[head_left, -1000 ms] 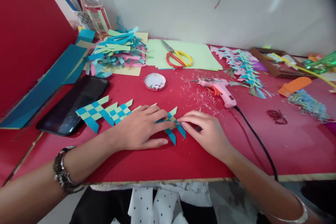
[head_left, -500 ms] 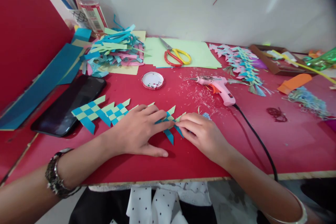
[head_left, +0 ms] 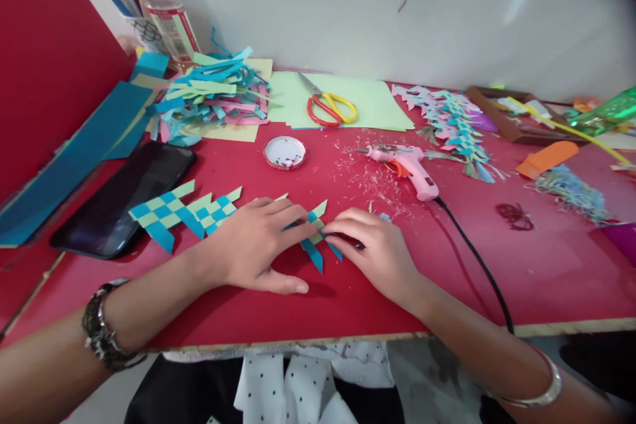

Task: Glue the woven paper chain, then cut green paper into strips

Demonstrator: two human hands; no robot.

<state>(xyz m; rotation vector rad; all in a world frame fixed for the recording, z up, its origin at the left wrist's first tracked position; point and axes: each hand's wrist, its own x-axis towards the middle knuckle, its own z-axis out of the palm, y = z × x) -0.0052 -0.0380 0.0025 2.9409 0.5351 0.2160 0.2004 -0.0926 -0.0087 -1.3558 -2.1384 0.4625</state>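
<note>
A row of blue and pale green woven paper pieces with slanted, pointed ends lies across the near part of the red table. My left hand rests palm down over the middle of the row, thumb spread out on the table and fingers reaching right. Facing it, my right hand pinches with thumb and forefinger at the right end of the woven paper. Its curled fingers hide most of that end; a green tip and a blue strip show around them. Something small and dark shows under that hand, too little to name.
Behind my right hand lies a pink glue gun, its cord running off the near edge. Farther back are scissors on green paper, a white lid, a strip heap and woven strands. A phone lies left.
The whole view has shifted slightly, with objects sitting a little farther left. My right fingertips have drawn back a bit from the paper's upper edge; my left hand stays on the row.
</note>
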